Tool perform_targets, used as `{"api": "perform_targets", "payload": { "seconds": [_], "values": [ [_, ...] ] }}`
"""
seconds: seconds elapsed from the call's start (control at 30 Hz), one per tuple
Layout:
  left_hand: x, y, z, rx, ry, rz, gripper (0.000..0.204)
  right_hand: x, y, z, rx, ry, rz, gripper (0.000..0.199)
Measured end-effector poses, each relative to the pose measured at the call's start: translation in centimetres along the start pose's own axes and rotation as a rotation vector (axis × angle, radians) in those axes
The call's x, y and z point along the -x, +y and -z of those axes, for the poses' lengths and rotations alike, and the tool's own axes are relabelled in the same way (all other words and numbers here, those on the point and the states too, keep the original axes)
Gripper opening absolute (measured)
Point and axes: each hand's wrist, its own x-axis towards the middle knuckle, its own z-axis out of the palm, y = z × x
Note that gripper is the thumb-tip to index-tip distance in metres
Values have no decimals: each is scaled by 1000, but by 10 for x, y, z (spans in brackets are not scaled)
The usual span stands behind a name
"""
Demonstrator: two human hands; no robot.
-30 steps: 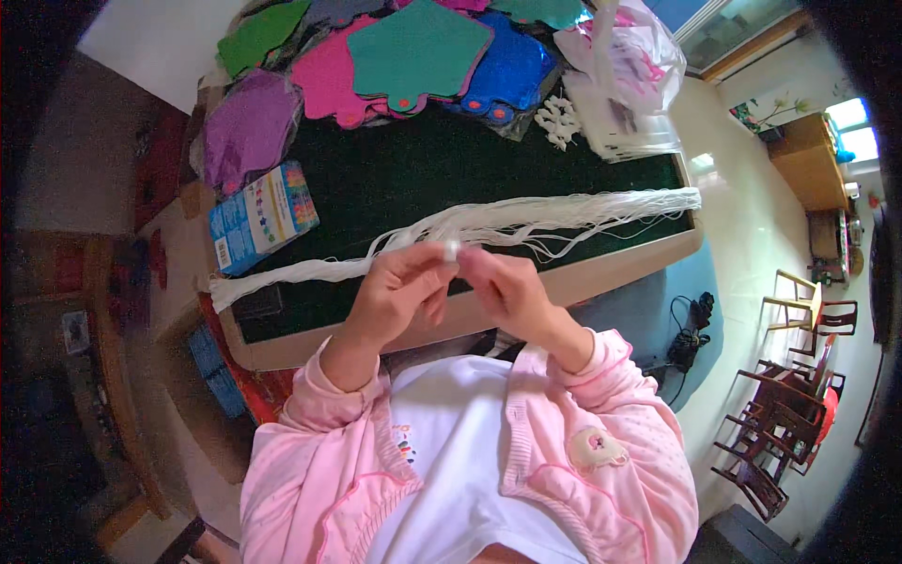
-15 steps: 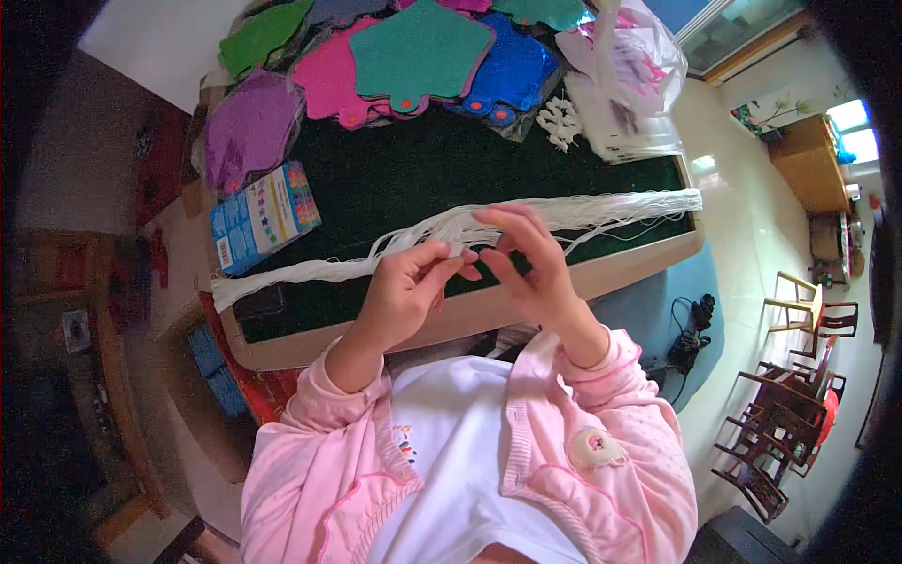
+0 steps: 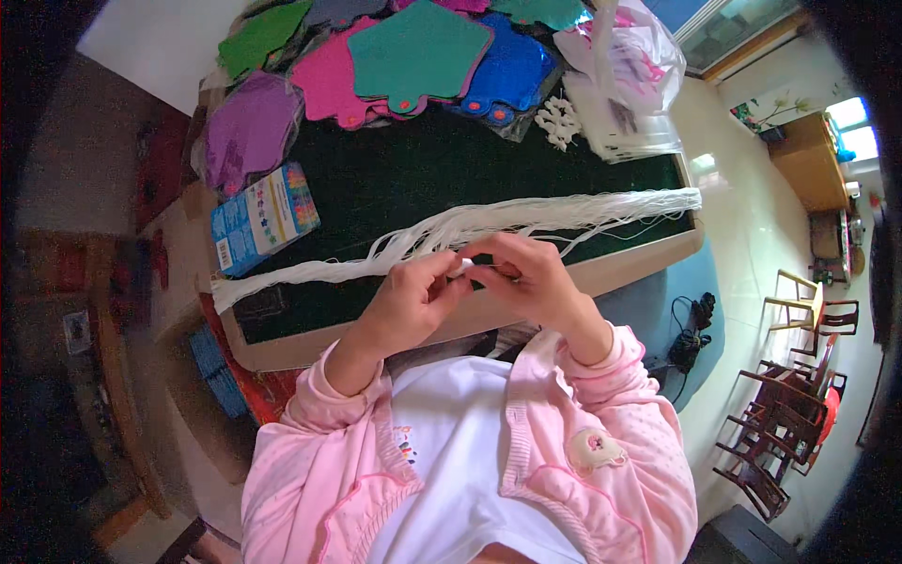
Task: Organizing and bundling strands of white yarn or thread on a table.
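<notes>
Left hand (image 3: 409, 299) and right hand (image 3: 540, 282) pinch a small white piece (image 3: 464, 268) between narrowed fingers (image 3: 434, 267) over the tabletop (image 3: 376, 179), seemingly unfinished, with white bits (image 3: 559, 122) heaped beyond the loose white strands (image 3: 451, 224).

Daylight fills the right half unevenly: the window (image 3: 853, 141) near two o'clock is blown out to white, and the pale floor (image 3: 728, 211) carries a glossy glare. Toward nine o'clock the room sinks into dim, grainy shadow. The surface (image 3: 376, 179) reads almost black, while the plastic bag (image 3: 648, 66) at one o'clock throws bright highlights. The left hand (image 3: 404, 301) and right hand (image 3: 540, 287) look reasonably sharp; the small white piece (image 3: 462, 267) between their fingertips loses detail. Fisheye distortion bends straight edges, and the corners fall to black.
</notes>
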Motion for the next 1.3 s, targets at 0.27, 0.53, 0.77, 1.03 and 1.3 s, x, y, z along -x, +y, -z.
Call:
{"api": "perform_targets", "payload": {
  "seconds": [0.27,0.53,0.77,1.03,1.3],
  "values": [
    [1,2,4,84,-35,21,13,-4,9,4,68,-86,223,26],
    [4,22,2,181,121,-29,17,2,15,-5,88,-148,124,37],
    [3,17,-10,273,205,49,36,3,6,-6,-115,-122,30,45],
    [-1,26,-8,273,235,51,42,4,3,-6,-30,2,144,36],
    [0,15,-17,191,302,26,42,-3,9,-6,4,-29,290,25]
  ]
}}
